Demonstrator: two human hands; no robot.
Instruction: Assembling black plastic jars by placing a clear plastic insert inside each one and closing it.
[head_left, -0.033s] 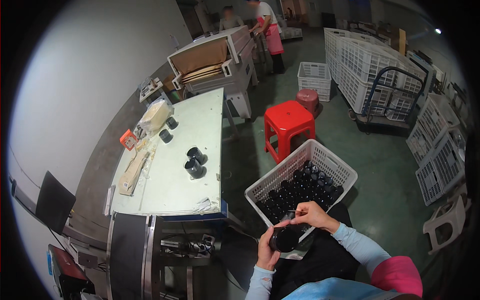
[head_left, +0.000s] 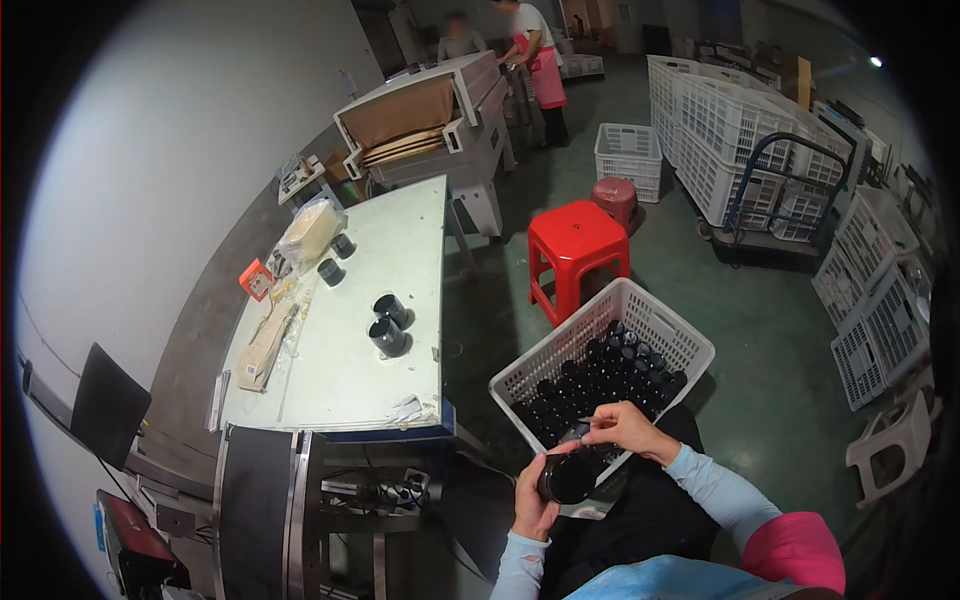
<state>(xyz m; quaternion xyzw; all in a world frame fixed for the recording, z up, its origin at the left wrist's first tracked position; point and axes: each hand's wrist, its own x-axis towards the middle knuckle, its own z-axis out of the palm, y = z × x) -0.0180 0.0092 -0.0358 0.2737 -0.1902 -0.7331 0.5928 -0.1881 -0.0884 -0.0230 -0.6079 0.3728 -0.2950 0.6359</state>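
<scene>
My left hand is wrapped round a glossy black cylindrical jar, tilted so that one round end faces me. Just above it, the fingers of my right hand pinch together beside the jar's far edge. A small greyish thing shows at those fingertips, too small to name. Both hands are over the near edge of a white plastic crate, which holds many similar black jars packed together. To the left, black jars stand in two pairs on a pale worktable.
A dark conveyor belt lies at the lower left. Beyond the worktable stands a large machine, with two people at its far end. A red stool is behind the crate. Stacked crates sit on a trolley at the right.
</scene>
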